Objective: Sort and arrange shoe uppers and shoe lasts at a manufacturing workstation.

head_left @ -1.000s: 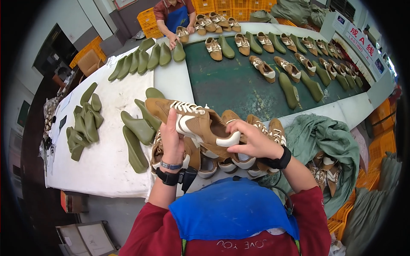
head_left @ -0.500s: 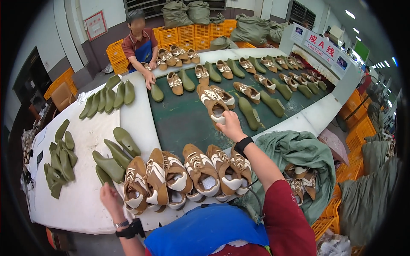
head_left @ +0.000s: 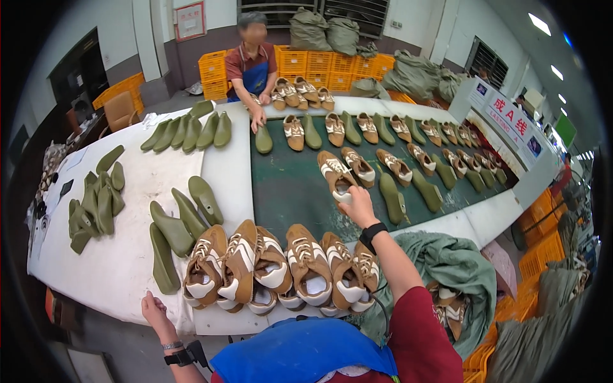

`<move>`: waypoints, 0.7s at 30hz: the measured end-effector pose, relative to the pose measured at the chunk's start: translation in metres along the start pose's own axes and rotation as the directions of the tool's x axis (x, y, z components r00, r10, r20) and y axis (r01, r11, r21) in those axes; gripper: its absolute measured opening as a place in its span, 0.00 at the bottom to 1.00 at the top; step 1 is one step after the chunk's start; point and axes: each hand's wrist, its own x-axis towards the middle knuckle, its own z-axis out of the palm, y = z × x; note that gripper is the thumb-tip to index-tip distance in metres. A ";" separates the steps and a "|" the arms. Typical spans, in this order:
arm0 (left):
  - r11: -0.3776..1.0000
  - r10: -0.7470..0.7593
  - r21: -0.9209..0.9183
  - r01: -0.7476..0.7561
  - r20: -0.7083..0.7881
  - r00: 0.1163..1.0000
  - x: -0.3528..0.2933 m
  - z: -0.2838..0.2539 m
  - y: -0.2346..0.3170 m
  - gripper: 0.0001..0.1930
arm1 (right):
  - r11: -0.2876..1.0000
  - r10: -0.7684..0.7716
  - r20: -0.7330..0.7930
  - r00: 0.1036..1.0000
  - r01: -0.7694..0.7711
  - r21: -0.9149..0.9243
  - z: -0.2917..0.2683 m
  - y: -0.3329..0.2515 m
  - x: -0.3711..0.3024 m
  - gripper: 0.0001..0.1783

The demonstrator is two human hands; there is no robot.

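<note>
My right hand (head_left: 359,207) grips the heel of a brown suede sneaker (head_left: 333,167) with white stripes, toe pointing away, over the green belt (head_left: 287,210). Beside it on the belt is another brown sneaker (head_left: 359,167); to the right are green shoe lasts (head_left: 391,198). My left hand (head_left: 158,314) is empty, fingers loosely curled but apart, at the table's near edge. Just beyond it lies a green shoe last (head_left: 165,260), not touched, with several more lasts (head_left: 172,230) behind. Between my arms stands a row of brown sneakers (head_left: 310,265), some stacked on others.
Across the white table (head_left: 140,191), a co-worker's hand (head_left: 257,118) touches a green last (head_left: 264,139). More lasts (head_left: 96,201) lie in piles at left. Right of me, a green cloth sack (head_left: 440,255) holds sneakers. Orange crates (head_left: 306,62) line the back.
The whole view has shifted. My right hand has brought the sneaker beside its neighbour, which it partly covered before. My left hand has drawn back from the nearest last, now fully visible.
</note>
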 end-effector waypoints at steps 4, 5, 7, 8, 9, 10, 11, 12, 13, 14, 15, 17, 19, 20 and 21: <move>0.999 0.044 0.019 -0.045 0.021 0.999 0.003 0.000 -0.007 0.15 | 1.000 0.025 0.072 0.997 -0.026 0.011 0.001 -0.010 0.000 0.22; 0.997 0.066 0.037 -0.067 0.035 0.997 0.005 -0.001 -0.009 0.15 | 0.999 0.026 0.086 0.996 -0.028 0.025 0.002 -0.010 0.000 0.22; 0.997 0.068 0.043 -0.068 0.012 0.998 0.009 -0.002 -0.013 0.15 | 0.999 0.030 0.100 0.995 -0.034 0.040 0.002 -0.009 0.000 0.22; 0.996 0.068 0.051 -0.068 -0.009 0.998 0.012 -0.003 -0.016 0.15 | 0.999 0.011 0.092 0.996 -0.014 0.031 0.002 -0.008 0.001 0.22; 0.996 0.070 0.052 -0.069 -0.007 0.998 0.019 -0.007 -0.020 0.15 | 1.000 -0.009 0.083 0.997 0.007 0.022 0.003 -0.007 0.002 0.22; 0.998 0.040 0.055 -0.039 -0.009 0.999 0.029 -0.013 -0.027 0.13 | 1.000 -0.004 0.082 0.997 0.002 0.022 0.003 -0.004 0.002 0.22; 0.998 0.008 0.059 -0.008 -0.011 1.000 0.043 -0.020 -0.035 0.12 | 0.999 0.004 0.102 0.995 -0.008 0.032 0.002 -0.002 0.002 0.22; 0.998 0.008 0.065 -0.007 -0.011 1.000 0.063 -0.034 -0.048 0.12 | 0.999 0.010 0.125 0.992 -0.016 0.044 0.004 -0.002 0.001 0.23; 0.970 0.078 0.234 -0.065 -0.046 0.996 0.087 -0.051 -0.065 0.10 | 0.999 0.012 0.127 0.992 -0.018 0.045 0.003 -0.003 0.002 0.23; 0.910 0.151 0.399 -0.113 -0.064 0.986 0.106 -0.062 -0.077 0.09 | 0.999 0.013 0.152 0.988 -0.019 0.040 0.003 -0.004 0.004 0.23; 0.855 0.156 0.505 -0.115 -0.039 0.987 0.119 -0.065 -0.084 0.16 | 0.999 0.023 0.175 0.984 -0.028 0.028 0.002 -0.002 0.002 0.24; 0.686 0.242 0.723 -0.078 -0.126 0.962 0.149 -0.115 -0.115 0.20 | 0.998 0.005 0.286 0.958 -0.025 0.066 0.014 -0.007 0.006 0.26; 0.478 0.067 0.870 0.125 -0.178 0.982 0.157 -0.123 -0.130 0.33 | 0.999 0.016 0.438 0.899 -0.035 0.035 0.018 -0.005 0.007 0.30; 0.478 0.056 0.872 0.108 -0.153 0.987 0.150 -0.103 -0.131 0.33 | 0.998 0.041 0.430 0.902 -0.054 0.017 0.015 0.003 0.003 0.30; 0.316 -0.119 0.932 0.178 -0.148 0.982 0.137 -0.076 -0.130 0.34 | 0.999 0.047 0.507 0.861 -0.035 -0.033 0.011 0.011 -0.001 0.31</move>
